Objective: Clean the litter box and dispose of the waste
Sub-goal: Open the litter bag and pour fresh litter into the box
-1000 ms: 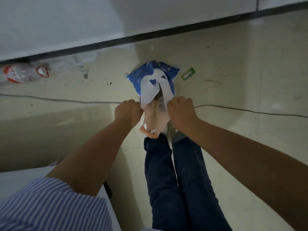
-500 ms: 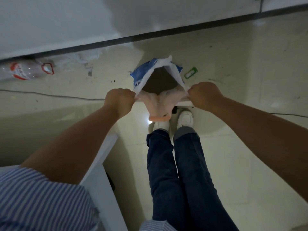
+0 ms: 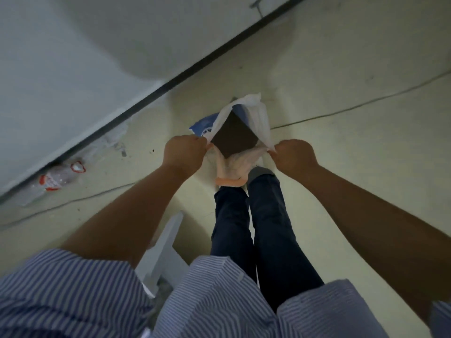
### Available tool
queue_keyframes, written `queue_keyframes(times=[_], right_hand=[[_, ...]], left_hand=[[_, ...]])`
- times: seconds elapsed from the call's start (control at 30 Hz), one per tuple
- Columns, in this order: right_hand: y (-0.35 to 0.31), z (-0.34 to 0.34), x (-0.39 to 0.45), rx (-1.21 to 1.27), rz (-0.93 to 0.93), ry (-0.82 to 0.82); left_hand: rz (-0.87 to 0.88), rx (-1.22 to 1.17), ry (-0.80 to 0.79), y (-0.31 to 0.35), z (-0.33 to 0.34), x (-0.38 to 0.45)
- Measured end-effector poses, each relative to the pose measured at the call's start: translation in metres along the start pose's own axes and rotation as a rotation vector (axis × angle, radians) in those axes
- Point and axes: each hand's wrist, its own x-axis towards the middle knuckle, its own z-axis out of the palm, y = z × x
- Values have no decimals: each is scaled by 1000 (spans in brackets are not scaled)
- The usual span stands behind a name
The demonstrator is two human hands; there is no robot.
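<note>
Fingers of left hand [image 3: 183, 152] and right hand [image 3: 294, 154] clench the bag [image 3: 256, 115] rim on opposite sides, mouth stretched open just beyond the shoes; pull any harder and that thin plastic could tear, spilling waste

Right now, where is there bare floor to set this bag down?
Bare floor lies right of the right hand, between the cable and the legs, and past the cable toward the wall. It is crowded at left: a plastic bottle by the baseboard and a white object beside the left hand's arm. Both hands hold the bag.
</note>
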Motion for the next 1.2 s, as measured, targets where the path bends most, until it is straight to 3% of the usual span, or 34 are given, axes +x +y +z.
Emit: queue_keyframes(times=[0.07, 0.13, 0.2, 0.3, 0.5, 0.63, 0.77, 0.9, 1.2], right_hand=[[8, -15, -39, -41, 169, -88], [23, -8, -81, 81, 365, -263], [29, -4, -124, 211, 514, -338], [39, 5, -190, 339, 729, -302], [75, 65, -335, 647, 1043, -193], [107, 107, -442, 747, 1143, -121], [129, 149, -558, 667, 1179, -135], [144, 181, -659, 824, 1377, -52], [189, 235, -878, 1018, 1666, -36]], left_hand=[[85, 60, 27, 28, -12, 5], [206, 119, 116, 63, -23, 9], [345, 108, 212, 102, -39, 8], [506, 136, 228, 168, -46, 8], [908, 468, 334, 333, -28, 7], [995, 634, 275, 466, -17, -24], [1291, 625, 338, 589, 6, -55], [1516, 570, 424, 703, 45, -76], [1832, 682, 330, 972, 110, -143]])
